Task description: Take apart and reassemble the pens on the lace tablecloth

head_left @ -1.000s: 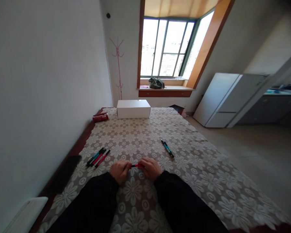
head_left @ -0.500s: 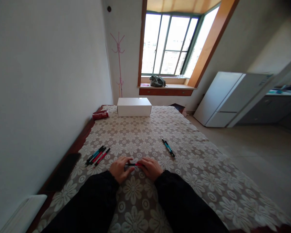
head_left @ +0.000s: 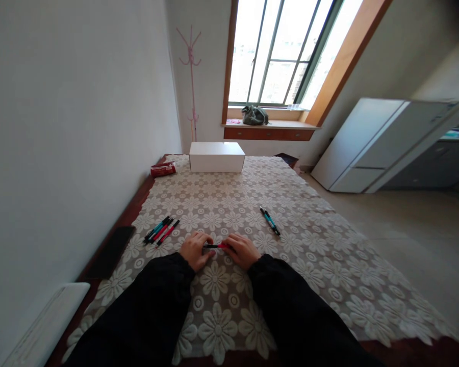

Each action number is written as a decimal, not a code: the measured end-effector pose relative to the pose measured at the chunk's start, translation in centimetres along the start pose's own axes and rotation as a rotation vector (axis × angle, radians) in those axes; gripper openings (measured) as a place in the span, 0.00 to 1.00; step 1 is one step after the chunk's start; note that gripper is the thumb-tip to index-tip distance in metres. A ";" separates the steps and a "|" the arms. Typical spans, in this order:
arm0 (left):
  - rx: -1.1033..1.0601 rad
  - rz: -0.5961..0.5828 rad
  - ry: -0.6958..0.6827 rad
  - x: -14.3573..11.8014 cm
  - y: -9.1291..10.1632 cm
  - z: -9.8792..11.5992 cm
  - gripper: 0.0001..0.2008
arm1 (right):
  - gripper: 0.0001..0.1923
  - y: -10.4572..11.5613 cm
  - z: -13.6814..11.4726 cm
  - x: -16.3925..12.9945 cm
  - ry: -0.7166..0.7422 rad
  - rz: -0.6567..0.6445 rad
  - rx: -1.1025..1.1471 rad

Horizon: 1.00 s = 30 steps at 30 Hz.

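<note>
A red pen (head_left: 216,246) lies crosswise between my two hands, just above the lace tablecloth (head_left: 229,204). My left hand (head_left: 195,250) pinches its dark left end and my right hand (head_left: 243,250) grips its red right end. Both sleeves are black. A small bunch of red and teal pens (head_left: 161,230) lies to the left of my left hand. Two teal pens (head_left: 270,220) rest to the right, beyond my right hand.
A white box (head_left: 216,156) stands at the table's far end, with a red packet (head_left: 163,169) to its left. A dark phone (head_left: 110,252) lies by the left edge, a white device (head_left: 48,321) nearer me. The wall runs along the left, open floor on the right.
The view has tilted down and slightly right, so everything sits higher in frame. My hands stay together on the red pen; the left fingers have closed more over its dark end.
</note>
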<state>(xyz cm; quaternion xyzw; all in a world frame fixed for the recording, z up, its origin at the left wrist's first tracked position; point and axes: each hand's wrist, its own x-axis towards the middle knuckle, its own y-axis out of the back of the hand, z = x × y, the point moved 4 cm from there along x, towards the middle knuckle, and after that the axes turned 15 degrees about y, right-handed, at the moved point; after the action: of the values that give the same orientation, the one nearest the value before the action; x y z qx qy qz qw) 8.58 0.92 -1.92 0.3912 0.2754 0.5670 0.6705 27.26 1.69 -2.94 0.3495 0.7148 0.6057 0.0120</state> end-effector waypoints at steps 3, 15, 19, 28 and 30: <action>0.000 -0.001 -0.016 0.0 0.0 0.1 0.07 | 0.11 0.0 -0.1 0.1 0.001 -0.004 -0.002; 0.001 0.004 -0.013 0.0 -0.1 0.0 0.06 | 0.08 0.0 0.0 -0.1 0.009 0.008 0.008; 0.000 0.027 -0.038 0.0 -0.1 0.1 0.11 | 0.05 0.0 0.1 0.0 0.011 0.027 -0.004; 0.044 0.030 -0.029 0.0 -0.2 -0.1 0.06 | 0.05 0.0 -0.1 0.0 -0.012 0.023 -0.015; 0.048 0.051 -0.027 -0.1 -0.1 -0.1 0.07 | 0.05 0.1 0.0 0.0 -0.023 0.027 -0.019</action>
<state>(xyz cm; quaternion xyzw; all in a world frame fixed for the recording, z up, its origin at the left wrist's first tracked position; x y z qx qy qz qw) 8.56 0.83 -2.07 0.4216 0.2696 0.5719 0.6500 27.27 1.69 -2.85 0.3660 0.7039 0.6085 0.0156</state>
